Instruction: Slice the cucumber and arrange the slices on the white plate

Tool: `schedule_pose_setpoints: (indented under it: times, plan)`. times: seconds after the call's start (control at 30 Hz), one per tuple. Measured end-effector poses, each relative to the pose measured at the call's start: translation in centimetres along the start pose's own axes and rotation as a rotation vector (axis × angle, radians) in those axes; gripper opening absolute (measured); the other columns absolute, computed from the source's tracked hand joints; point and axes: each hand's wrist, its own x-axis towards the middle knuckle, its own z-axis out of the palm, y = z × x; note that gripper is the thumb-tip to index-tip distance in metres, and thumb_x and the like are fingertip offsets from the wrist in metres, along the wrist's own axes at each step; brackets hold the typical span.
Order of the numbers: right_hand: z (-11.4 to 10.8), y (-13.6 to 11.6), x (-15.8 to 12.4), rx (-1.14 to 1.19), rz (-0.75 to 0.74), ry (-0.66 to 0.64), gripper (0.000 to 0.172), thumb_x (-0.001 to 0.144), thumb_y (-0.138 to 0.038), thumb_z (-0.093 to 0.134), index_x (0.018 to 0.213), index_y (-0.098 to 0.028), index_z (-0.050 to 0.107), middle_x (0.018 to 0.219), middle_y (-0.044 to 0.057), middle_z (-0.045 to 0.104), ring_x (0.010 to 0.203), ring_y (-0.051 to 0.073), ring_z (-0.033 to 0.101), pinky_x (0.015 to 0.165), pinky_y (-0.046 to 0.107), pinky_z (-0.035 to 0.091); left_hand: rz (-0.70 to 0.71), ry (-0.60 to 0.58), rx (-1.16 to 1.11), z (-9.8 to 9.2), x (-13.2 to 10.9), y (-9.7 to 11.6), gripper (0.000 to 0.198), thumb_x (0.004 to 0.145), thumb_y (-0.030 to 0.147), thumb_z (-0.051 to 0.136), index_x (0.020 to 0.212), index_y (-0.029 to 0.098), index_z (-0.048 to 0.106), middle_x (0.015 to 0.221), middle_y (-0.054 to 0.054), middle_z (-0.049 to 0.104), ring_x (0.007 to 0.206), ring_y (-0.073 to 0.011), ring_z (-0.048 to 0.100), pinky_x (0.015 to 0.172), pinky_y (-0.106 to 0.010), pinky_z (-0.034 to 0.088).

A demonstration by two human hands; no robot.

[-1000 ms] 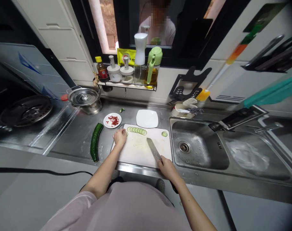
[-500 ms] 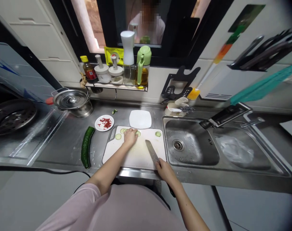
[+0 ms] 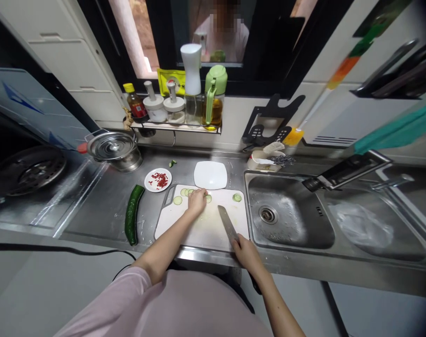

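Note:
My left hand (image 3: 197,201) rests at the far side of a white cutting board (image 3: 185,229), fingers bunched together among cucumber slices (image 3: 178,200). What lies under the fingertips is hidden; one slice (image 3: 208,198) shows just to their right. My right hand (image 3: 246,252) grips a kitchen knife (image 3: 227,223) by its handle, the blade pointing away from me over the board's right half. Near the far right corner lies another cucumber slice (image 3: 237,197). Left of the board is a large dark green cucumber (image 3: 131,217).
Behind the board stand a white square plate (image 3: 210,175) and a small plate (image 3: 148,183) with red chopped bits. A lidded steel pot (image 3: 127,159) is at the back left. The sink (image 3: 290,224) adjoins on the right. Condiment bottles (image 3: 215,107) fill a wall rack.
My left hand's fingers have drawn closer together over the slices. The knife stays in my right hand in nearly the same place. The whole view has shifted slightly.

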Motion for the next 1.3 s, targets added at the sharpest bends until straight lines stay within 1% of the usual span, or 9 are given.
schedule_pose_setpoints:
  times: [0.13, 0.23, 0.33, 0.43, 0.6, 0.7, 0.8, 1.0, 1.3]
  plan:
    - [0.3, 0.0, 0.1, -0.022, -0.003, -0.007, 0.024, 0.097, -0.025, 0.038, 0.103, -0.016, 0.059, 0.096, 0.011, 0.071, 0.089, 0.019, 0.063, 0.069, 0.024, 0.032, -0.103, -0.032, -0.147, -0.9, -0.8, -0.4, 0.024, 0.079, 0.012, 0.052, 0.096, 0.024, 0.065, 0.092, 0.0, 0.07, 0.09, -0.018, 0.062, 0.083, -0.031, 0.043]
    - [0.4, 0.0, 0.2, -0.032, -0.013, -0.008, 0.024, 0.097, -0.026, 0.038, 0.103, -0.015, 0.058, 0.098, 0.012, 0.071, 0.091, 0.02, 0.063, 0.069, 0.024, 0.032, -0.16, -0.089, -0.235, -1.5, -2.0, -1.4, 0.023, 0.075, 0.015, 0.058, 0.095, 0.024, 0.066, 0.089, 0.001, 0.071, 0.083, -0.016, 0.064, 0.076, -0.027, 0.045]
    - [0.3, -0.4, 0.3, -0.057, -0.023, -0.013, 0.024, 0.098, -0.027, 0.037, 0.102, -0.015, 0.058, 0.095, 0.012, 0.07, 0.089, 0.02, 0.063, 0.068, 0.024, 0.031, -0.182, -0.155, -0.264, -1.9, -3.4, -2.8, 0.024, 0.072, 0.016, 0.061, 0.094, 0.023, 0.067, 0.084, 0.002, 0.071, 0.077, -0.0145, 0.064, 0.072, -0.025, 0.046]
    - [0.1, -1.4, 0.0, -0.098, -0.041, -0.021, 0.024, 0.098, -0.028, 0.036, 0.102, -0.016, 0.056, 0.092, 0.011, 0.07, 0.086, 0.02, 0.064, 0.066, 0.025, 0.029, -0.209, -0.182, -0.248, -2.3, -4.6, -4.1, 0.023, 0.071, 0.016, 0.061, 0.092, 0.023, 0.066, 0.083, 0.003, 0.071, 0.076, -0.0131, 0.063, 0.071, -0.024, 0.045]
    - [-0.1, -3.4, -1.1, -0.182, -0.094, -0.053, 0.024, 0.099, -0.031, 0.035, 0.105, -0.019, 0.054, 0.092, 0.01, 0.07, 0.087, 0.021, 0.064, 0.065, 0.027, 0.028, -0.234, -0.177, -0.164, -2.7, -5.6, -5.2, 0.022, 0.072, 0.016, 0.06, 0.091, 0.024, 0.066, 0.085, 0.004, 0.072, 0.082, -0.0144, 0.064, 0.078, -0.027, 0.044]
    - [-0.1, -4.4, -1.6, -0.232, -0.114, -0.075, 0.024, 0.099, -0.031, 0.034, 0.107, -0.02, 0.053, 0.093, 0.01, 0.07, 0.088, 0.021, 0.064, 0.066, 0.027, 0.03, -0.213, -0.141, -0.077, -2.6, -5.7, -5.3, 0.022, 0.076, 0.017, 0.056, 0.094, 0.026, 0.067, 0.09, 0.002, 0.073, 0.088, -0.0179, 0.065, 0.087, -0.033, 0.041]
    - [-0.2, -5.2, -1.9, -0.276, -0.129, -0.09, 0.024, 0.099, -0.029, 0.033, 0.108, -0.02, 0.053, 0.093, 0.011, 0.07, 0.089, 0.023, 0.064, 0.067, 0.028, 0.032, -0.184, -0.106, -0.003, -2.3, -5.8, -5.5, 0.024, 0.081, 0.018, 0.051, 0.095, 0.027, 0.068, 0.097, -0.001, 0.073, 0.096, -0.0218, 0.064, 0.092, -0.039, 0.039]
    - [0.0, -6.2, -1.8, -0.299, -0.149, -0.115, 0.024, 0.098, -0.027, 0.033, 0.107, -0.019, 0.054, 0.094, 0.012, 0.07, 0.089, 0.024, 0.065, 0.069, 0.029, 0.034, -0.166, -0.112, 0.034, -1.5, -5.9, -5.9, 0.023, 0.082, 0.018, 0.052, 0.094, 0.027, 0.069, 0.106, -0.003, 0.072, 0.101, -0.0226, 0.062, 0.092, -0.039, 0.038]
    - [0.4, -6.5, -1.4, -0.323, -0.147, -0.143, 0.025, 0.096, -0.024, 0.033, 0.108, -0.017, 0.054, 0.095, 0.013, 0.07, 0.09, 0.025, 0.065, 0.068, 0.029, 0.035, -0.173, -0.089, 0.037, -1.3, -5.9, -5.8, 0.027, 0.084, 0.017, 0.047, 0.093, 0.027, 0.07, 0.106, -0.004, 0.072, 0.102, -0.0235, 0.061, 0.091, -0.04, 0.039]
